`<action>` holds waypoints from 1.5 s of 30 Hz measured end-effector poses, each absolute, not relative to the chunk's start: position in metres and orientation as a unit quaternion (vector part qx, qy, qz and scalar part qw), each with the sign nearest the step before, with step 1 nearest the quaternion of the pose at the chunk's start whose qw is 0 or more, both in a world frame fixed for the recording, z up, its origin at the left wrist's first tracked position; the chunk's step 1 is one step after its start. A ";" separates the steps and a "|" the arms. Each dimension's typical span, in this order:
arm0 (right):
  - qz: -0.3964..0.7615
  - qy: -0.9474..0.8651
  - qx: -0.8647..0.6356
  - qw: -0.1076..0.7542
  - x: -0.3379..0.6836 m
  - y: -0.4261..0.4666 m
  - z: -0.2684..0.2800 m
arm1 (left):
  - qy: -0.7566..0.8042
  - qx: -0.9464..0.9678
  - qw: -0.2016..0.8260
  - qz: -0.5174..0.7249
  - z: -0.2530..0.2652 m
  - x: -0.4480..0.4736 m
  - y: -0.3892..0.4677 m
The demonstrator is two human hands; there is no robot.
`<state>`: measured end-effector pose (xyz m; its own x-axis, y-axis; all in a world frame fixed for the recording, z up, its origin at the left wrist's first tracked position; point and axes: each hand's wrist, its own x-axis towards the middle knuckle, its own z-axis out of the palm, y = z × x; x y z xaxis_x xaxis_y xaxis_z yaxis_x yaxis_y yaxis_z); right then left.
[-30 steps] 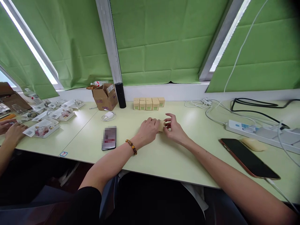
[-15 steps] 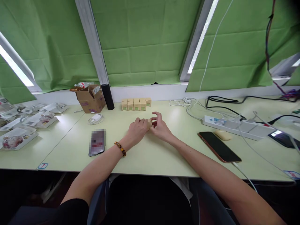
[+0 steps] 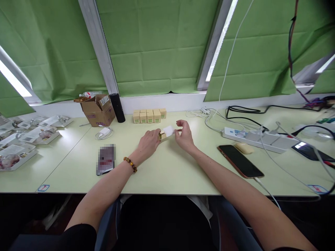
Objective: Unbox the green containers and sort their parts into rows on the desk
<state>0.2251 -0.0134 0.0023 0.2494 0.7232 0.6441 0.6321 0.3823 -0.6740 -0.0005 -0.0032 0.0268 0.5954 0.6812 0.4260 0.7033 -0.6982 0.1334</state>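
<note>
My left hand (image 3: pixel 150 142) is closed around a small kraft-coloured box (image 3: pixel 163 136) just above or on the table. The box's right end appears open, with a white flap or paper piece (image 3: pixel 169 130) sticking out; which of the two I cannot tell. My right hand (image 3: pixel 184 136) is beside that white piece, fingers curved and apart, a fingertip at or very near its edge. Behind them stand several similar small kraft boxes (image 3: pixel 150 116) with green labels, in a row.
A cardboard carton (image 3: pixel 98 112) and black cylinder (image 3: pixel 117 108) stand at the back left. A phone (image 3: pixel 106 159) lies left, another phone (image 3: pixel 240 161) right, near a white power strip (image 3: pixel 259 139) with cables. White trays (image 3: pixel 43 135) sit far left.
The small box now shows an open end with the white piece out. My right hand has drawn slightly away to the right, and its fingers are off the box body.
</note>
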 end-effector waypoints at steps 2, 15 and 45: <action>0.002 -0.613 -0.564 0.553 0.230 -0.011 0.002 | -0.380 -0.897 0.024 -0.225 0.028 -0.001 -0.003; -0.175 -0.692 -0.535 0.452 0.235 -0.014 0.005 | -0.393 -0.889 0.013 -0.236 0.023 0.000 0.002; 0.009 -0.717 -0.493 0.492 0.196 -0.025 0.005 | -0.364 -0.901 0.027 -0.235 0.020 0.002 -0.001</action>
